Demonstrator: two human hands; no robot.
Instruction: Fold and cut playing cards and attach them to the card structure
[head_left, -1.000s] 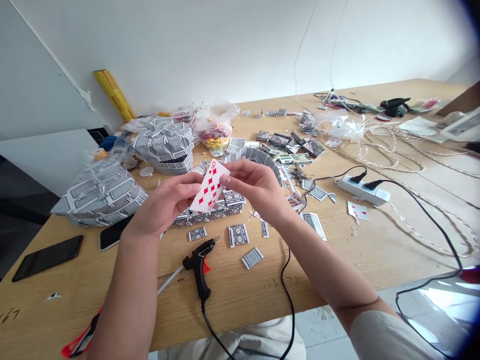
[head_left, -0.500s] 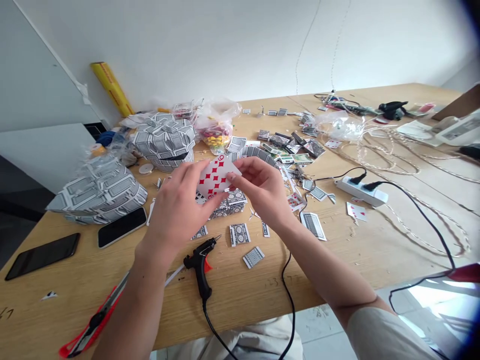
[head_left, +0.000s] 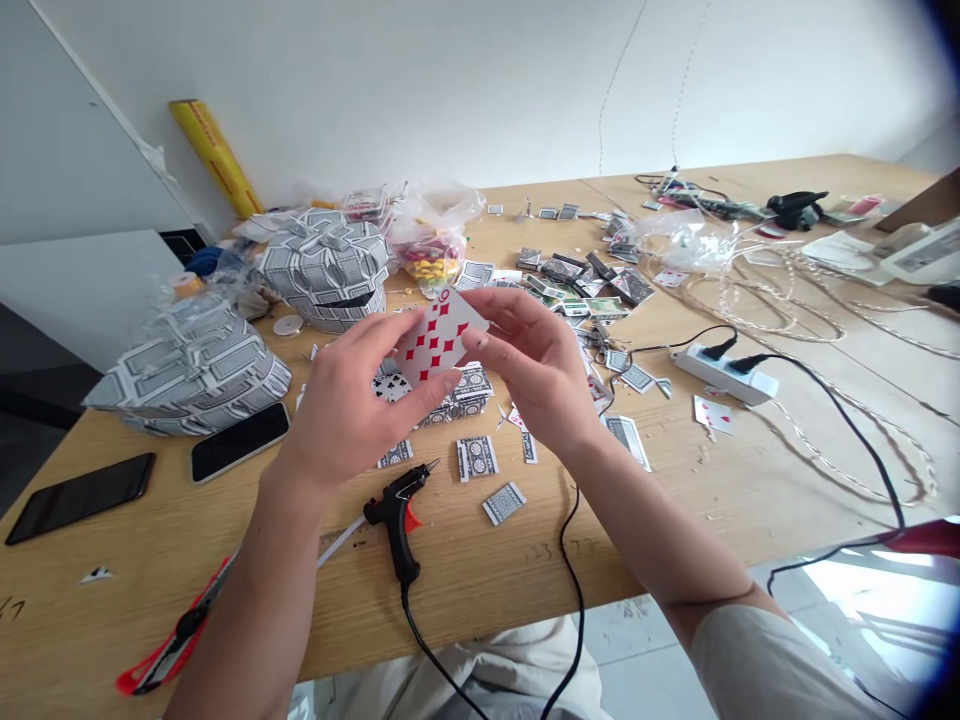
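A playing card (head_left: 435, 340), its red diamonds and a nine facing me, is held up between both hands above the table. My left hand (head_left: 352, 390) grips its left and lower edges between thumb and fingers. My right hand (head_left: 532, 365) pinches the right edge, thumb on the face and fingers behind. Underneath, a patterned block of folded cards (head_left: 459, 400) lies partly hidden, with a black-suited card (head_left: 390, 386) beside it. A black glue gun (head_left: 396, 520) rests in front of my hands, near small folded card pieces (head_left: 477, 458).
Two phones (head_left: 240, 443) and a red utility knife (head_left: 169, 640) lie at left. Behind them stand two woven card structures (head_left: 324, 265). A power strip (head_left: 726, 373) with plugged cords is at right, near coiled rope (head_left: 787, 300). Card scraps and boxes (head_left: 592, 280) cover the back middle.
The card has turned to a steeper tilt between my fingers, and both hands keep hold of it. The view has shifted slightly.
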